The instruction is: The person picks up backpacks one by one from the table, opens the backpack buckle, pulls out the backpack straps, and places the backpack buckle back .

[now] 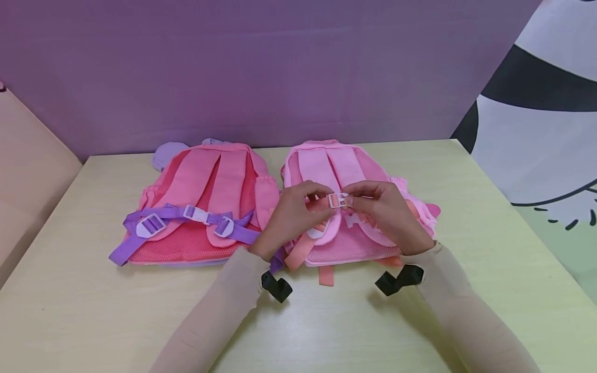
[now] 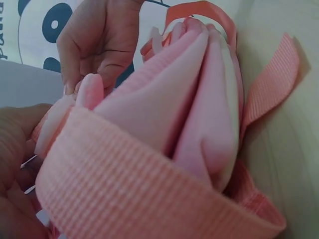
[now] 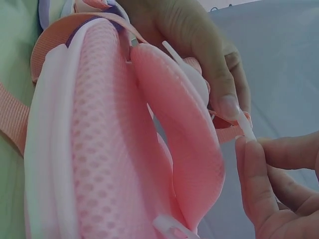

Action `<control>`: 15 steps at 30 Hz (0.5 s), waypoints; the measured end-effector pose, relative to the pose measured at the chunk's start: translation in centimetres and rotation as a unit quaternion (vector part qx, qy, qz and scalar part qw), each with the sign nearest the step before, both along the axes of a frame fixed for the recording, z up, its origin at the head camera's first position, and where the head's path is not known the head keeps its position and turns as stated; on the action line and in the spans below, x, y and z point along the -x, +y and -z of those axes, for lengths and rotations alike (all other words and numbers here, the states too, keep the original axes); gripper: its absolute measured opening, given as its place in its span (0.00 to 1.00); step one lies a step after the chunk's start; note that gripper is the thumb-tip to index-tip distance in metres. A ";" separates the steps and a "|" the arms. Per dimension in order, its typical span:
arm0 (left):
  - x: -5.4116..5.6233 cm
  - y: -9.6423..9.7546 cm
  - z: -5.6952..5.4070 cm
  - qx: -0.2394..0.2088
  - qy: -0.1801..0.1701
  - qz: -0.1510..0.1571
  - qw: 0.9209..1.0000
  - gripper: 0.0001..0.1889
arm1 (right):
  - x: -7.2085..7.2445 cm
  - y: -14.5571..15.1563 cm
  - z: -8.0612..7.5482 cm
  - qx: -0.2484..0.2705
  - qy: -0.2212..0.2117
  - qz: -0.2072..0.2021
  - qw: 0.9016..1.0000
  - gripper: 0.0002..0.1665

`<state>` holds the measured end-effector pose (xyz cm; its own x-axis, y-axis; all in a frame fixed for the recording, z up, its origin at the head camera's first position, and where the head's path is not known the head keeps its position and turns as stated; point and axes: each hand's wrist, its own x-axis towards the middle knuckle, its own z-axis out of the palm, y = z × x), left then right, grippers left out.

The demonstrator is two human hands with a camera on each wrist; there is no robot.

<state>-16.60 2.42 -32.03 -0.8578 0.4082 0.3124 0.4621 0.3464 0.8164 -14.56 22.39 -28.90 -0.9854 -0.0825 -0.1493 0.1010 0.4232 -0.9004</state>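
Observation:
A white plastic buckle (image 1: 337,200) on orange webbing is held over the straps of the light pink backpack (image 1: 342,253). My left hand (image 1: 295,211) pinches its left side between thumb and fingers. On the opposite side, my right hand (image 1: 386,211) grips the buckle with its fingertips. In the right wrist view, the fingers of both hands meet at the thin white buckle (image 3: 246,126), seen edge-on. An orange strap (image 2: 124,174) loops across the front of the left wrist view, where the left hand's grip is partly hidden.
Left of the hands lies a darker pink backpack (image 1: 186,254) with a purple strap (image 1: 171,212) and a joined white buckle (image 1: 196,214). Both bags lie on a pale wooden table (image 1: 326,331). A purple panel (image 1: 280,77) stands behind. An orange strap end (image 1: 326,276) sticks out toward the front.

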 end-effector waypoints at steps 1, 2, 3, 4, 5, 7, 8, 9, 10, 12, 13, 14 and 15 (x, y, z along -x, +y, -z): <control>0.0 0.1 0.0 -0.002 0.009 -0.006 1.000 0.16 | 0.0 0.0 0.0 0.000 -0.002 0.000 1.000 0.19; -0.1 0.1 0.0 -0.006 0.016 -0.010 1.000 0.15 | 0.0 0.0 0.0 -0.001 -0.002 0.000 1.000 0.19; -0.1 0.1 0.0 -0.012 0.022 -0.014 1.000 0.15 | 0.0 0.1 0.0 -0.002 -0.003 -0.001 1.000 0.19; -0.2 0.2 0.0 -0.018 0.024 -0.016 0.999 0.14 | 0.0 0.1 0.0 -0.002 -0.005 -0.001 1.000 0.19; -0.2 0.2 0.0 -0.025 0.024 -0.018 0.999 0.14 | 0.0 0.2 0.0 -0.002 -0.007 -0.003 1.000 0.19; -0.2 0.2 0.1 -0.037 0.021 -0.018 0.999 0.13 | 0.0 0.3 0.0 -0.002 -0.010 -0.009 1.000 0.19; -0.2 0.2 0.2 -0.041 0.018 -0.017 0.999 0.13 | 0.0 0.4 0.0 -0.003 -0.011 -0.012 1.000 0.18; -0.1 0.2 0.2 -0.045 0.016 -0.016 0.999 0.13 | 0.0 0.4 0.0 -0.005 -0.010 -0.016 1.000 0.18; -0.1 0.2 0.2 -0.047 0.013 -0.016 0.999 0.12 | 0.0 0.4 0.1 -0.013 -0.003 -0.022 1.000 0.18; -0.1 0.2 0.2 -0.046 0.012 -0.015 0.999 0.12 | 0.0 0.3 0.1 -0.036 0.038 -0.038 0.998 0.16; -0.1 0.1 0.2 -0.044 0.014 -0.016 0.999 0.12 | 0.1 0.3 0.2 -0.049 0.070 -0.046 0.995 0.14; -0.1 0.1 0.2 -0.042 0.017 -0.017 0.999 0.12 | 0.0 0.2 0.2 -0.065 0.108 -0.053 0.991 0.13; -0.1 0.1 0.2 -0.040 0.021 -0.017 0.999 0.12 | 0.0 0.1 0.3 -0.082 0.147 -0.059 0.984 0.12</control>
<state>-16.51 2.54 -32.25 -0.8566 0.3507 0.3784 0.4849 0.2970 0.8226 -14.61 22.48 -29.19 -0.9728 -0.1981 0.1203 -0.2128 0.5587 -0.8016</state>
